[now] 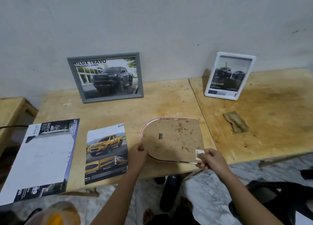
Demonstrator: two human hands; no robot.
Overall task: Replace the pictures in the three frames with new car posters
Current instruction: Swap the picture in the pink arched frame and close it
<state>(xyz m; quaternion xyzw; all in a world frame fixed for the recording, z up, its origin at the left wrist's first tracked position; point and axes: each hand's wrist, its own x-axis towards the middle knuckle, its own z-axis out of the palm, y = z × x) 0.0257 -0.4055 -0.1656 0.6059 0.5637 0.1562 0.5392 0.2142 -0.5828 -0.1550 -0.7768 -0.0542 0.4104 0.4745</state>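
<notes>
A pink arch-shaped frame (153,120) lies face down near the table's front edge, its brown backing board (172,138) on top. My left hand (137,154) pinches the rounded left edge of the board. My right hand (211,158) grips its near right corner by a barcode sticker. A yellow pickup poster (106,153) lies flat to the left of the frame. A grey frame (105,76) with a dark pickup picture leans on the wall. A white frame (229,76) with a car picture stands at the right.
A large brochure sheet (42,158) with a cut-out white area lies at the table's left front. A brown cloth (236,121) rests on the right table (271,106). Sandals and my feet are on the floor below the table edge.
</notes>
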